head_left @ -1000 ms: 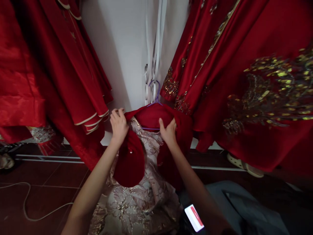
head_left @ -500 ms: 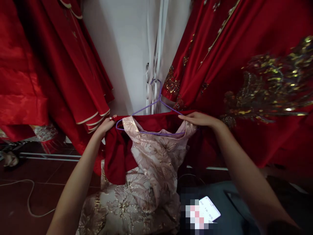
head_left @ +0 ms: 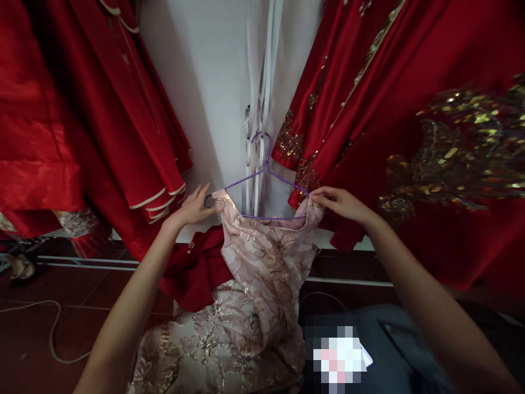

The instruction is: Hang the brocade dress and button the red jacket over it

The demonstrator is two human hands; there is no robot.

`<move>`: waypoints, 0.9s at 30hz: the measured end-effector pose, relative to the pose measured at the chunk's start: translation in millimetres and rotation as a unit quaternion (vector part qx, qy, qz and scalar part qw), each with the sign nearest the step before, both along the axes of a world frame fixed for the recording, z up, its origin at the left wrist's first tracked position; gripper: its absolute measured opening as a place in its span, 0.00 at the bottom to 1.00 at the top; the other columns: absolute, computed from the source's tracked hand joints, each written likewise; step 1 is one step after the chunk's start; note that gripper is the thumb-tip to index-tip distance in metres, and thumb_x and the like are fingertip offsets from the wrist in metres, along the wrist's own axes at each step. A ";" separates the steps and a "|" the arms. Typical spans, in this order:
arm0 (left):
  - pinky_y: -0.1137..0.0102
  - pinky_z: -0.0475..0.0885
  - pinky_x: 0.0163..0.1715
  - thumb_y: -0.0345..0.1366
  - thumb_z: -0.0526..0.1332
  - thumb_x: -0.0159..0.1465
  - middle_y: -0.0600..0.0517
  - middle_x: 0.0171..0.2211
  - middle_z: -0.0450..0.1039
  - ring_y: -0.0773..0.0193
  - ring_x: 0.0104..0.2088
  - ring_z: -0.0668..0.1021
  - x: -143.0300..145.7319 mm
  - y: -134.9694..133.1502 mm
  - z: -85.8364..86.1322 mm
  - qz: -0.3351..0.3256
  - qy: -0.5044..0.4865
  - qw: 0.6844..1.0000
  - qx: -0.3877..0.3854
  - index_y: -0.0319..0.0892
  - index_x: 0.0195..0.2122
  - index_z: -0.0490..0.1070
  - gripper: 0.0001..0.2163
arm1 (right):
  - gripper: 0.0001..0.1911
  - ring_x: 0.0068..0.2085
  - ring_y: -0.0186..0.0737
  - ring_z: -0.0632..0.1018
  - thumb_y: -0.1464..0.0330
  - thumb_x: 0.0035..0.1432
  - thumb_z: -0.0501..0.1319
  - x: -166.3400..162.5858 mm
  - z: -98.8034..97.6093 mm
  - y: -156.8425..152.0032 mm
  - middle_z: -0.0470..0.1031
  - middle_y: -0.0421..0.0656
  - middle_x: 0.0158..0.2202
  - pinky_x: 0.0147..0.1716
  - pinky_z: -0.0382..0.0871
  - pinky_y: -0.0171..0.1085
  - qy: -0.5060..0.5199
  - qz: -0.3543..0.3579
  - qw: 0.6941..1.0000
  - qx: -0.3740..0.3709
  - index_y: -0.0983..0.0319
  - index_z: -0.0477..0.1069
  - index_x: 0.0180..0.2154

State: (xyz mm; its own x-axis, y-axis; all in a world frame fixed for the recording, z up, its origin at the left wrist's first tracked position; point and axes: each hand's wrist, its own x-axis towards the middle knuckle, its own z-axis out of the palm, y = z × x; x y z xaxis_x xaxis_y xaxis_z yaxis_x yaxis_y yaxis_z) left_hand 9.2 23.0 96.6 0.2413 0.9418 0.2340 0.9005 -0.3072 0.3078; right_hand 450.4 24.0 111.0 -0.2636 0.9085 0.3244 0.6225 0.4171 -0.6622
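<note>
one pink dress (head_left: 266,262) hangs from one purple hanger (head_left: 267,164), met by two hands: the left hand (head_left: 191,208) open-fingered at the hanger's left end, the right hand (head_left: 340,202) pinching the dress strap at its right end. with the left strap unheld, it could slip off onto the one red garment (head_left: 197,268) sagging below the hanger's left end.

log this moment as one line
left hand: open, at left end of purple hanger | right hand: pinching right shoulder of pink brocade dress | dress: on hanger | red garment: slumped below left hand
</note>
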 end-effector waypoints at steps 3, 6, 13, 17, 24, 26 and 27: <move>0.67 0.65 0.45 0.53 0.43 0.64 0.44 0.48 0.71 0.57 0.47 0.73 26.2 15.5 5.4 -0.057 -0.012 0.995 0.076 0.43 0.52 0.66 0.25 | 0.22 0.41 0.42 0.75 0.50 0.49 0.60 -5.0 -4.7 -2.4 0.77 0.44 0.39 0.44 0.67 0.42 0.021 -0.014 0.999 0.030 0.60 0.74 0.37; 0.73 0.64 0.34 0.51 0.42 0.65 0.48 0.32 0.75 0.63 0.32 0.75 32.5 20.2 5.7 -0.072 -0.011 0.995 0.070 0.42 0.40 0.72 0.24 | 0.21 0.41 0.43 0.76 0.51 0.49 0.60 -8.8 -6.1 -5.0 0.78 0.44 0.38 0.45 0.68 0.43 0.057 -0.038 0.997 0.042 0.61 0.74 0.35; 0.73 0.62 0.28 0.49 0.43 0.65 0.48 0.25 0.74 0.62 0.27 0.74 -2.5 3.7 -25.9 0.019 -0.005 0.999 0.049 0.41 0.29 0.72 0.24 | 0.15 0.41 0.47 0.77 0.60 0.51 0.59 14.4 -31.0 -17.0 0.78 0.48 0.38 0.41 0.69 0.42 0.125 -0.227 0.958 0.122 0.63 0.75 0.36; 0.72 0.64 0.30 0.47 0.44 0.65 0.46 0.26 0.74 0.60 0.30 0.76 -5.4 -23.9 -47.9 0.013 0.083 0.996 -0.025 0.42 0.30 0.72 0.21 | 0.15 0.36 0.51 0.78 0.59 0.52 0.58 24.4 -62.4 -47.7 0.79 0.46 0.32 0.36 0.69 0.45 0.028 -0.306 0.949 0.068 0.61 0.76 0.34; 0.64 0.66 0.49 0.39 0.43 0.67 0.43 0.44 0.70 0.58 0.47 0.71 62.6 -58.5 -29.1 -0.147 0.138 0.967 0.157 0.39 0.40 0.69 0.16 | 0.12 0.43 0.45 0.77 0.59 0.56 0.57 -23.4 -51.7 -103.6 0.77 0.43 0.43 0.42 0.70 0.42 -0.038 -0.080 0.988 0.122 0.57 0.73 0.37; 0.60 0.59 0.56 0.38 0.44 0.67 0.44 0.52 0.66 0.59 0.52 0.68 85.7 -52.5 -24.1 -0.201 0.115 0.954 0.190 0.40 0.40 0.70 0.16 | 0.10 0.47 0.45 0.75 0.61 0.57 0.56 -32.8 -40.9 -102.6 0.74 0.44 0.46 0.47 0.67 0.44 -0.019 -0.081 0.980 0.180 0.57 0.72 0.36; 0.58 0.55 0.59 0.38 0.44 0.67 0.45 0.55 0.63 0.59 0.55 0.65 95.5 -47.9 -24.3 -0.217 0.105 0.950 0.198 0.40 0.39 0.70 0.16 | 0.09 0.49 0.44 0.74 0.62 0.57 0.56 -33.9 -36.8 -98.8 0.73 0.45 0.48 0.49 0.66 0.45 -0.006 -0.092 0.974 0.209 0.57 0.71 0.36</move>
State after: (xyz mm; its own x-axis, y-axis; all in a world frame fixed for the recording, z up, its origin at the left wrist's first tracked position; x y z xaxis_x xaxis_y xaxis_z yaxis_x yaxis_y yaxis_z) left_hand 104.7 -24.9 72.3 0.6683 0.5900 0.4531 0.6906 -0.7185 -0.0829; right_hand 416.5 -74.8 74.2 -0.1147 0.7303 0.6735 0.7194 0.5286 -0.4506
